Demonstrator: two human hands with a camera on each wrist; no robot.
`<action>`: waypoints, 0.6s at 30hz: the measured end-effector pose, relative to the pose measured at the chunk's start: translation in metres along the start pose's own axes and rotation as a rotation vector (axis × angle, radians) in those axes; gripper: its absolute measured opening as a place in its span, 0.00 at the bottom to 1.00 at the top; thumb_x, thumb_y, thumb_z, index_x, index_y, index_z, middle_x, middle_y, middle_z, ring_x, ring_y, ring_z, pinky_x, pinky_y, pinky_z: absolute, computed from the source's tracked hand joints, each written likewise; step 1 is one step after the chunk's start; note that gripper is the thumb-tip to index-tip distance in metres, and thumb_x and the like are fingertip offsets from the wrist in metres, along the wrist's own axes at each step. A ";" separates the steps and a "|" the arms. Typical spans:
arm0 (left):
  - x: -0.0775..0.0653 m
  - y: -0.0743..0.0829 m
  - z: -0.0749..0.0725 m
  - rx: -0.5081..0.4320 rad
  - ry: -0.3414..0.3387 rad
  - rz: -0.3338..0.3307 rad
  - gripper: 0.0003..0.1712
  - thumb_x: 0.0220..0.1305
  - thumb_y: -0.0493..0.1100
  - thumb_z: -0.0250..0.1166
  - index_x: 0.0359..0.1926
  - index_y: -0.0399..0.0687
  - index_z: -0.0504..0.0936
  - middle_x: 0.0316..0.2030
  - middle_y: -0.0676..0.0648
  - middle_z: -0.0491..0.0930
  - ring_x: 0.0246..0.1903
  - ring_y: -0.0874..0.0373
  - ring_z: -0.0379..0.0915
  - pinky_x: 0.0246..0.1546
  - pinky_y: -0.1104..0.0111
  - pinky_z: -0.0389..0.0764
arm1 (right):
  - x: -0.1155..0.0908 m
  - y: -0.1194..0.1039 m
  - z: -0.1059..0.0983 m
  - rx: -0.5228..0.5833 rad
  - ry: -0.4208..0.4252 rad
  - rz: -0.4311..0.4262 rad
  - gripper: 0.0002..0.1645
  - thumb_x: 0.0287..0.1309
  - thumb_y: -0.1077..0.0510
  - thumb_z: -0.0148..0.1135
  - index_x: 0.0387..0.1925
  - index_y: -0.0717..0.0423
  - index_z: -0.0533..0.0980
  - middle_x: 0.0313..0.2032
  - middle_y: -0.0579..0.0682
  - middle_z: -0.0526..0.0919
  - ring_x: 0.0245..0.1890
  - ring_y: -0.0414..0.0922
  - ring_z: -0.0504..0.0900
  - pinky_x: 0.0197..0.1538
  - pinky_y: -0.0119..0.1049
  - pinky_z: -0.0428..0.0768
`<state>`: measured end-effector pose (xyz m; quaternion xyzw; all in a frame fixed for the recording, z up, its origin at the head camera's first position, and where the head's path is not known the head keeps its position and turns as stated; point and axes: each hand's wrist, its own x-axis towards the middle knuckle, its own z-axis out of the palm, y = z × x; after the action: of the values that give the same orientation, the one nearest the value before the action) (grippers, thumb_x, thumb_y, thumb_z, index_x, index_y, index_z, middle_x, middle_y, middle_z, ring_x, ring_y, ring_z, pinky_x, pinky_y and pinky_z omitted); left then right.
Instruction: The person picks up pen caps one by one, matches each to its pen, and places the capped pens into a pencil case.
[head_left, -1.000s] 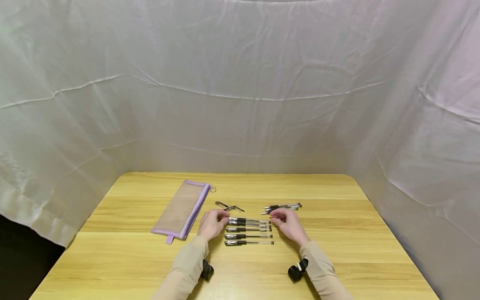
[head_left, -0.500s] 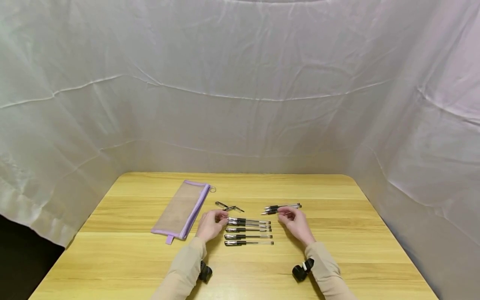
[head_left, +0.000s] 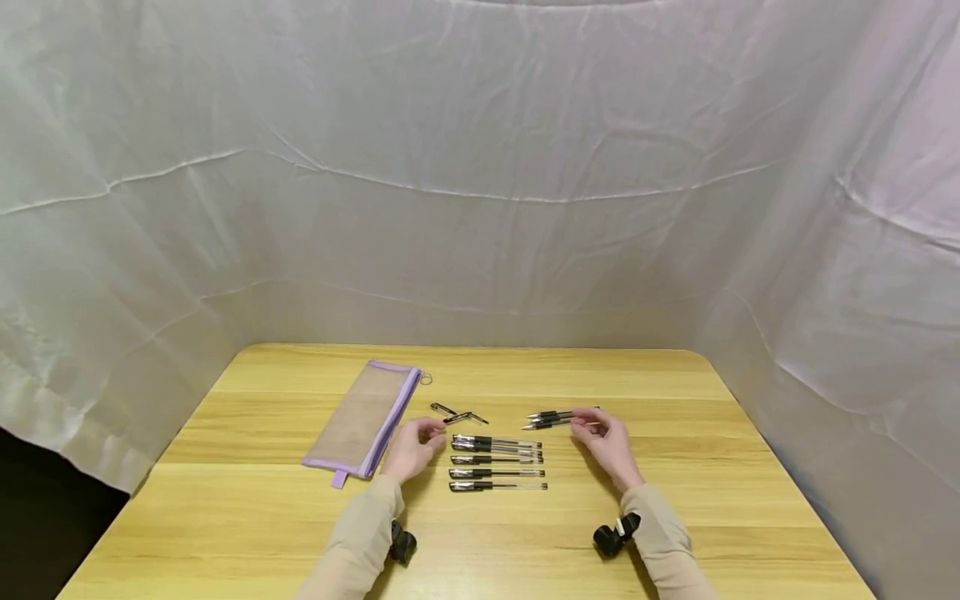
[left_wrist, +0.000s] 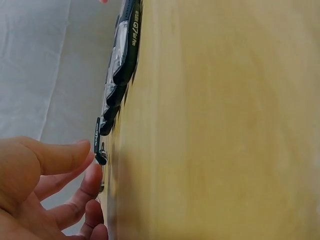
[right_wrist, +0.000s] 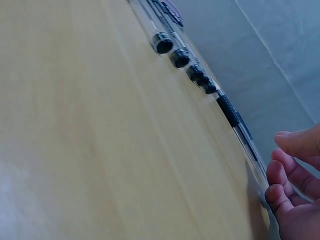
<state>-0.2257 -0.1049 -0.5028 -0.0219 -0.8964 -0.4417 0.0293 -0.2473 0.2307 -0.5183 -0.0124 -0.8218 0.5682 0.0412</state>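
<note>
My left hand is beside the loose black pen caps, its thumb and index fingertips close to the nearest one. In the left wrist view its thumb and fingers are apart, with nothing pinched between them. A row of capped gel pens lies between the hands, black caps toward the left. My right hand is over the back ends of a few uncapped pens with black grips, tips pointing left. The right wrist view shows its thumb raised off the loosely bent fingers, holding nothing.
A purple-edged mesh zip pouch lies flat left of the caps, with a small ring at its far corner. The wooden table is enclosed by pale hanging cloth at the back and sides.
My left hand has drawn back left from the ends of the capped pens. The right hand has moved right, from beside the row to the back ends of the uncapped pens.
</note>
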 end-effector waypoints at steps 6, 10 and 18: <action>0.000 -0.002 -0.001 -0.008 0.016 0.015 0.11 0.60 0.34 0.69 0.45 0.40 0.86 0.33 0.46 0.86 0.35 0.58 0.78 0.44 0.62 0.78 | 0.002 0.001 -0.008 0.019 0.033 0.009 0.22 0.62 0.65 0.66 0.58 0.66 0.77 0.50 0.65 0.83 0.37 0.32 0.78 0.45 0.21 0.77; 0.000 -0.002 -0.003 -0.017 0.017 0.012 0.12 0.60 0.34 0.69 0.46 0.39 0.86 0.33 0.46 0.85 0.34 0.58 0.78 0.43 0.62 0.78 | 0.003 0.002 -0.012 0.037 0.054 0.017 0.24 0.62 0.66 0.65 0.59 0.67 0.76 0.51 0.66 0.82 0.36 0.31 0.78 0.44 0.20 0.77; -0.001 -0.003 -0.004 -0.023 0.020 0.006 0.12 0.61 0.34 0.68 0.46 0.39 0.86 0.33 0.46 0.85 0.34 0.58 0.77 0.43 0.63 0.77 | 0.003 0.001 -0.016 0.062 0.095 0.011 0.25 0.60 0.68 0.66 0.59 0.70 0.75 0.50 0.66 0.82 0.33 0.31 0.76 0.39 0.20 0.75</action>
<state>-0.2247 -0.1103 -0.5027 -0.0204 -0.8909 -0.4521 0.0392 -0.2492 0.2459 -0.5131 -0.0426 -0.8009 0.5923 0.0772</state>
